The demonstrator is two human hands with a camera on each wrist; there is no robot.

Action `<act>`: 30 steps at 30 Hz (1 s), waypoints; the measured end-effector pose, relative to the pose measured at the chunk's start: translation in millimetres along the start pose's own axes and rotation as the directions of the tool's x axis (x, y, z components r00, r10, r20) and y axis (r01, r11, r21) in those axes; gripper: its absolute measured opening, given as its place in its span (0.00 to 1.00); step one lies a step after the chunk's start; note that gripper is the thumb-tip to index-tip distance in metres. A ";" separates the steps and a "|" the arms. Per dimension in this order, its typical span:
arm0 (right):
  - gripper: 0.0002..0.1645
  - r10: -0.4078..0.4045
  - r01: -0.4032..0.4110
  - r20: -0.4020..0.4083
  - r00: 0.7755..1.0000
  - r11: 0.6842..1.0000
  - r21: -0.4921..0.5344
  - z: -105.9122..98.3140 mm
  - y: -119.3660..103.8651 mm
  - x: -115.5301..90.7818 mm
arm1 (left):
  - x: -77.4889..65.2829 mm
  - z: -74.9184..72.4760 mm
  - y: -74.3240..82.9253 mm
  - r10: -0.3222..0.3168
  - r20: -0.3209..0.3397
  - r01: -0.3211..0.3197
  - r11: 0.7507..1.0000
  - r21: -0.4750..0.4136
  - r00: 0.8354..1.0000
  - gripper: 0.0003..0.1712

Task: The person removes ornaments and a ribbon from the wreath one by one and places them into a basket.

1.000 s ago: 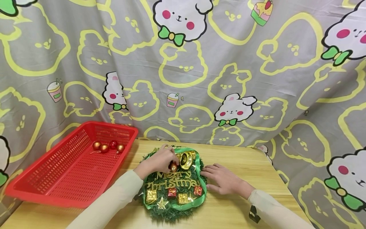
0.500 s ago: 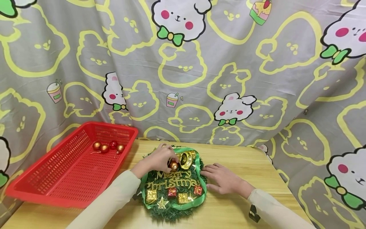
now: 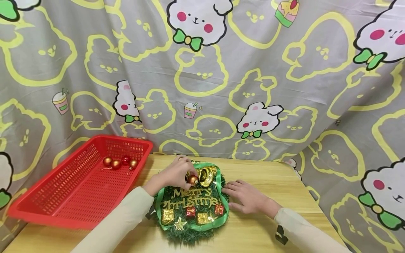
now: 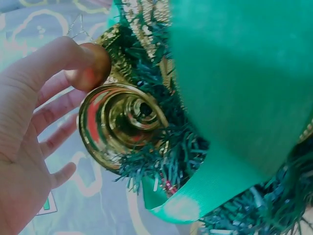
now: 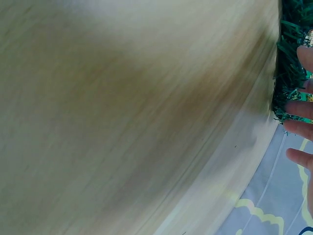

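Between thumb and forefinger, my left hand pinches a copper-coloured Christmas ball over the upper part of a green tinsel wreath. In the left wrist view the ball sits beside the rim of a shiny gold bell, its wire loop sticking out past the thumb. The wreath bears gold "Merry Christmas" lettering, a green ribbon, small gold and red gift boxes and a gold star. My right hand lies with fingers extended at the wreath's right edge.
A red plastic basket stands to the left, with several copper and red balls at its far end. The wooden table ends at a patterned curtain behind.
My left hand has shifted slightly up and left over the wreath, and the ball it pinches has risen a little towards the bell. The right hand has stayed in place.
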State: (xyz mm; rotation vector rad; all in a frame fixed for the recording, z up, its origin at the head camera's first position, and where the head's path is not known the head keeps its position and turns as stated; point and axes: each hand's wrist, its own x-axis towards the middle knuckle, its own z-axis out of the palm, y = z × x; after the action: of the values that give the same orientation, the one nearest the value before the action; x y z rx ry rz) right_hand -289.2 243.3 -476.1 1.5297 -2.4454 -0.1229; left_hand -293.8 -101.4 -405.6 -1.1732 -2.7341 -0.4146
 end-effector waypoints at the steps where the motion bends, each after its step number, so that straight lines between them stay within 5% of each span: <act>1: 0.35 0.000 0.000 -0.002 1.000 1.000 0.002 -0.1 0.1 -0.1 | -0.1 -1.4 0.1 -0.001 -0.003 0.001 1.000 0.001 1.000 0.19; 14: 0.35 -0.004 0.004 -0.003 1.000 1.000 0.016 -0.4 0.1 0.2 | -3.3 -31.4 -1.3 -0.030 -0.083 0.033 0.999 0.042 0.996 0.18; 30: 0.34 0.017 -0.017 0.003 1.000 1.000 0.009 -1.9 -2.8 0.4 | -17.6 -79.6 -22.7 -0.019 -0.198 0.039 0.994 0.098 0.980 0.16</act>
State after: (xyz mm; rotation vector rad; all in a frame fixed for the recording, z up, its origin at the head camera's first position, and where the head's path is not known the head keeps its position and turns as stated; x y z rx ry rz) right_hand -286.5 241.8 -474.8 1.5127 -2.4642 -0.1112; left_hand -296.8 -152.6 -338.3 -1.0101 -2.5724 -0.3693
